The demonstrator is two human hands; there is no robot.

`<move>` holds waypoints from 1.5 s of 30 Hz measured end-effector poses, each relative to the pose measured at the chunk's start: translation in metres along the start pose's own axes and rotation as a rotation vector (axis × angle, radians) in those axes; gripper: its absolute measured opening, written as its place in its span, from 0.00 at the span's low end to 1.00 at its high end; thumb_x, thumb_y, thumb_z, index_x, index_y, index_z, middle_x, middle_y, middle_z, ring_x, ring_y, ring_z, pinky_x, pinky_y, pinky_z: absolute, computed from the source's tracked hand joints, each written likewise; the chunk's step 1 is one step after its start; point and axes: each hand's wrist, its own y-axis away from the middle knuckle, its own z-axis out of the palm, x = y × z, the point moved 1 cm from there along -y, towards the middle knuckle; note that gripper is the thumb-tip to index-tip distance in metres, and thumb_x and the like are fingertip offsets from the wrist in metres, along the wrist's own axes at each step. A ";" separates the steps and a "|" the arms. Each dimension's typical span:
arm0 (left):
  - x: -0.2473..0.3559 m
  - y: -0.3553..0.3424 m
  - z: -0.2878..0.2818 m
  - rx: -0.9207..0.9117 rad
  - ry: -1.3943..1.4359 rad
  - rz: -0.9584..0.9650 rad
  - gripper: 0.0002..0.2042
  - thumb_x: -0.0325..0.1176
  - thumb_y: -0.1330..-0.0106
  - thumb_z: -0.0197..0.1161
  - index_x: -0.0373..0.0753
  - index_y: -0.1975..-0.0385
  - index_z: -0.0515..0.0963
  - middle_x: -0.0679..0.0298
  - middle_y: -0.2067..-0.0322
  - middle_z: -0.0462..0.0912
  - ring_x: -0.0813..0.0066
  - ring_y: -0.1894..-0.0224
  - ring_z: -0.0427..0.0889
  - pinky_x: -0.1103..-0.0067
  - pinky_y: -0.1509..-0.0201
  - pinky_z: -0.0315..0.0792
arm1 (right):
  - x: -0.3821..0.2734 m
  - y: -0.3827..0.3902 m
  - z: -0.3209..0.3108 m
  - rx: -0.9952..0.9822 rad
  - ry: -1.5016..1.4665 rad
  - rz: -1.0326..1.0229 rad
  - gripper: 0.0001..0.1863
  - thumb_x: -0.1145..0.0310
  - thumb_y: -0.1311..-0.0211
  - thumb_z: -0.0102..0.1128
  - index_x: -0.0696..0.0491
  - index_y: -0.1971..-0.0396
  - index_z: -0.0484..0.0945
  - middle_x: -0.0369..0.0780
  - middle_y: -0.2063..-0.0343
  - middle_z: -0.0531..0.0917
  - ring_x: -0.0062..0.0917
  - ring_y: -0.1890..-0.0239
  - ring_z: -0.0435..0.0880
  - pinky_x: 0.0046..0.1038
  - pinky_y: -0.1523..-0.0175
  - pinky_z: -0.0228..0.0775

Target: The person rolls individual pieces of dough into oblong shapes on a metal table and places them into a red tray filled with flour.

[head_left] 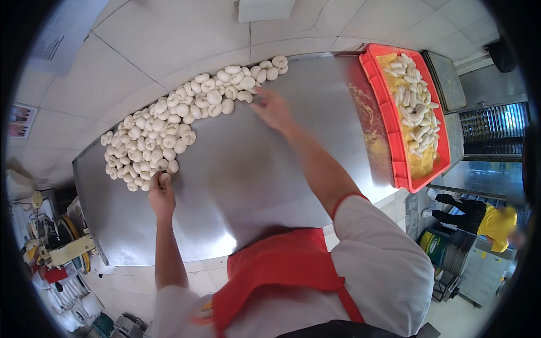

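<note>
A long heap of pale, rounded dough balls (149, 135) runs along the far and left side of the metal table (242, 163). At the heap's near end, my left hand (162, 197) is closed round one dough ball (164, 178) between thumb and fingers. My right hand (274, 111) reaches to the heap's far right part. Its thumb and forefinger are apart, just beside a curved piece of dough (245, 97) at the heap's edge. Nothing shows between those fingers.
At the table's right end stands a red plastic tray (400, 152) with finger-shaped dough pieces (414, 107) on yellow crumbs. Crumbs also lie on a red surface (369, 121) beside it. A tiled wall (191, 39) borders the far side. Another person (496, 225) stands at far right.
</note>
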 end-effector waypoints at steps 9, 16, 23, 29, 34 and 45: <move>-0.006 0.096 -0.003 -0.222 0.738 -0.240 0.17 0.26 0.34 0.72 0.36 0.46 0.80 0.65 0.58 0.84 0.73 0.56 0.83 0.77 0.48 0.77 | -0.022 0.093 -0.038 0.063 0.023 0.056 0.15 0.67 0.36 0.68 0.56 0.54 0.75 0.49 0.55 0.82 0.48 0.50 0.83 0.44 0.48 0.75; -0.023 0.209 0.052 -0.273 -0.094 0.470 0.18 0.35 0.30 0.64 0.37 0.43 0.80 0.50 0.48 0.81 0.47 0.42 0.78 0.56 0.38 0.71 | 0.081 0.335 -0.045 -0.236 0.550 -0.341 0.25 0.67 0.48 0.66 0.56 0.49 0.72 0.55 0.45 0.72 0.51 0.42 0.71 0.52 0.37 0.66; 0.064 0.095 0.115 -0.321 -0.151 0.741 0.16 0.36 0.27 0.59 0.40 0.44 0.78 0.52 0.47 0.80 0.49 0.42 0.77 0.56 0.37 0.69 | 0.029 0.217 0.001 -0.067 0.696 -0.503 0.10 0.59 0.29 0.59 0.49 0.58 0.80 0.43 0.56 0.81 0.42 0.52 0.79 0.49 0.44 0.68; -0.017 0.143 0.092 -0.290 -0.222 0.559 0.21 0.37 0.25 0.59 0.41 0.34 0.74 0.47 0.41 0.78 0.44 0.41 0.76 0.53 0.36 0.70 | 0.112 0.276 -0.060 -0.051 0.750 -0.358 0.10 0.60 0.30 0.62 0.47 0.54 0.80 0.43 0.59 0.79 0.40 0.52 0.79 0.44 0.44 0.70; -0.007 0.197 0.068 -0.407 -0.372 0.453 0.35 0.45 0.28 0.62 0.40 0.23 0.65 0.48 0.40 0.74 0.43 0.39 0.72 0.50 0.32 0.62 | 0.089 0.370 -0.081 -0.249 0.787 -0.179 0.25 0.48 0.29 0.63 0.41 0.37 0.75 0.44 0.50 0.77 0.40 0.45 0.76 0.45 0.37 0.65; 0.120 0.030 0.138 -0.079 -0.414 0.642 0.42 0.55 0.27 0.59 0.38 0.19 0.55 0.47 0.20 0.56 0.43 0.18 0.51 0.49 0.17 0.44 | 0.017 0.135 -0.031 -0.087 0.783 -0.001 0.39 0.39 0.26 0.53 0.56 0.29 0.68 0.50 0.36 0.72 0.44 0.31 0.68 0.46 0.27 0.55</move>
